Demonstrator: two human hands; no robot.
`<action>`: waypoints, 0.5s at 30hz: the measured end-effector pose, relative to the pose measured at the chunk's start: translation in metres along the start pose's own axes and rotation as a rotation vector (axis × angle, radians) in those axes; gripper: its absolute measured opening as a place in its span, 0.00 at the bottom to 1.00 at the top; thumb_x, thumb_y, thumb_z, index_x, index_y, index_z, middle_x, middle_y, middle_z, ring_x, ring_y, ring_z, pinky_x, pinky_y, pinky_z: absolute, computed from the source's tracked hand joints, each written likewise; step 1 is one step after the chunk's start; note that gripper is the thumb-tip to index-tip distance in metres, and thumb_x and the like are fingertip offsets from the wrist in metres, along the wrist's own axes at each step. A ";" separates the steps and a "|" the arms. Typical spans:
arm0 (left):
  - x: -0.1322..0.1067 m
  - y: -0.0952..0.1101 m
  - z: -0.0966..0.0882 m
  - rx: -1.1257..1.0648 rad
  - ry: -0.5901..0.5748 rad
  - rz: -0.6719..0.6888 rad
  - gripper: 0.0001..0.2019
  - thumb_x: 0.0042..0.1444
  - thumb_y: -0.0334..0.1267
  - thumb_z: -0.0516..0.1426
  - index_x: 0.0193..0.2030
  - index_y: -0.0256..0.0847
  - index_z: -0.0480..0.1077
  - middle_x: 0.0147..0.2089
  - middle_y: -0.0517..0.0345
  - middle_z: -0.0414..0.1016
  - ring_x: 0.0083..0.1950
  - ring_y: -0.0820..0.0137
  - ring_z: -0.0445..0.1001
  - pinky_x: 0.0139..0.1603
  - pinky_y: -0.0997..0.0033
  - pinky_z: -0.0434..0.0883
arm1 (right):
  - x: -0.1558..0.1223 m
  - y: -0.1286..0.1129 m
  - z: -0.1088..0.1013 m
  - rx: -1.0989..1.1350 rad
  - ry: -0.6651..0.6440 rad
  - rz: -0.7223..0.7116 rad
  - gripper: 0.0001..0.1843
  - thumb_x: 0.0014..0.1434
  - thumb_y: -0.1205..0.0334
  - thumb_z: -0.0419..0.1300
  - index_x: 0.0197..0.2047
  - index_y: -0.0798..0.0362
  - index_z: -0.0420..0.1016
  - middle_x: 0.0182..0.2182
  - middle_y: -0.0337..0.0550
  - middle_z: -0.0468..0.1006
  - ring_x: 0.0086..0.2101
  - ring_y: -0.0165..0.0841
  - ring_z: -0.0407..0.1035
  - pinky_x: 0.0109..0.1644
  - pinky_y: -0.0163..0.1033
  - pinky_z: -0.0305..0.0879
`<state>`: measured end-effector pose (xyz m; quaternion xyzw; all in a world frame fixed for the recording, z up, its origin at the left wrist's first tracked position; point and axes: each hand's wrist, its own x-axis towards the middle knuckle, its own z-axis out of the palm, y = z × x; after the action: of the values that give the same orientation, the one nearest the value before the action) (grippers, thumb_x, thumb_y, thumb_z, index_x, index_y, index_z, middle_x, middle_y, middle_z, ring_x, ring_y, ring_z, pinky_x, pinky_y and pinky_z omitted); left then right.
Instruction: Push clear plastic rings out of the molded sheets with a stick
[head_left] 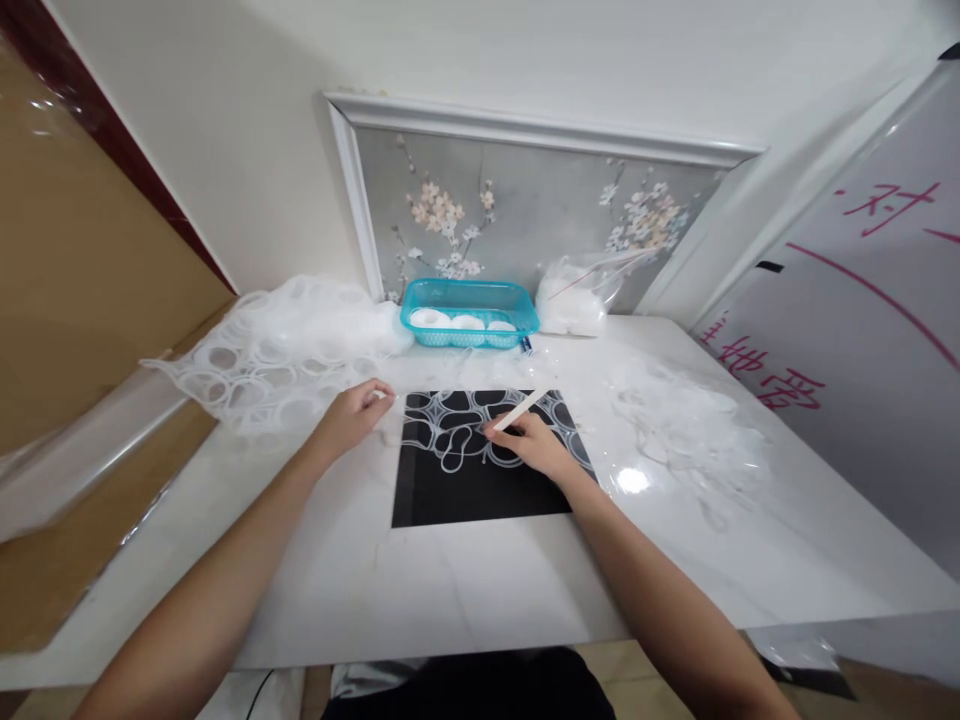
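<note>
A black mat (480, 480) lies on the white table (465, 590). A clear plastic sheet with round cut-outs (469, 425) is spread over the mat's far half. My right hand (529, 445) rests on this sheet and is closed around a thin white stick-like tool (521, 408), its tip pointing at the sheet. My left hand (352, 415) sits at the mat's left edge, fingers curled and pinching the sheet's edge or a small white bit there.
A pile of clear ring-patterned plastic (277, 350) lies at the left. A turquoise basket (469, 312) holding white discs stands at the back. A clear bag (574, 295) is beside it. Loose plastic scraps (690, 430) lie to the right.
</note>
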<state>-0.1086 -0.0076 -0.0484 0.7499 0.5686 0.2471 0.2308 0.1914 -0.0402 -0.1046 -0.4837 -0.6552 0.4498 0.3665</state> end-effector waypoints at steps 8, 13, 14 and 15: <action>-0.032 0.029 0.032 0.228 -0.252 0.315 0.11 0.54 0.45 0.57 0.41 0.45 0.75 0.31 0.60 0.76 0.31 0.69 0.71 0.34 0.72 0.60 | -0.010 -0.013 0.007 -0.060 0.009 -0.194 0.09 0.59 0.56 0.63 0.36 0.51 0.81 0.40 0.46 0.83 0.45 0.40 0.76 0.53 0.46 0.68; -0.030 0.027 0.033 0.268 -0.356 0.301 0.10 0.54 0.41 0.55 0.27 0.40 0.71 0.25 0.57 0.72 0.27 0.69 0.67 0.32 0.71 0.57 | -0.014 -0.019 0.003 -0.175 -0.112 -0.169 0.07 0.59 0.58 0.63 0.36 0.52 0.81 0.37 0.45 0.82 0.40 0.38 0.76 0.49 0.44 0.68; -0.029 0.027 0.031 0.250 -0.370 0.286 0.09 0.53 0.39 0.54 0.26 0.40 0.70 0.25 0.58 0.71 0.26 0.70 0.66 0.31 0.71 0.56 | -0.014 -0.020 0.001 -0.207 -0.114 -0.169 0.07 0.59 0.59 0.63 0.36 0.52 0.81 0.38 0.45 0.82 0.41 0.38 0.75 0.49 0.44 0.68; -0.027 0.027 0.030 0.222 -0.389 0.267 0.09 0.52 0.38 0.54 0.25 0.40 0.70 0.24 0.59 0.70 0.26 0.71 0.64 0.31 0.71 0.56 | -0.015 -0.022 0.000 -0.232 -0.120 -0.168 0.07 0.59 0.59 0.62 0.35 0.52 0.80 0.38 0.45 0.82 0.42 0.38 0.75 0.50 0.44 0.67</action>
<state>-0.0763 -0.0427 -0.0574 0.8725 0.4332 0.0628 0.2173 0.1890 -0.0578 -0.0842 -0.4384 -0.7617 0.3671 0.3048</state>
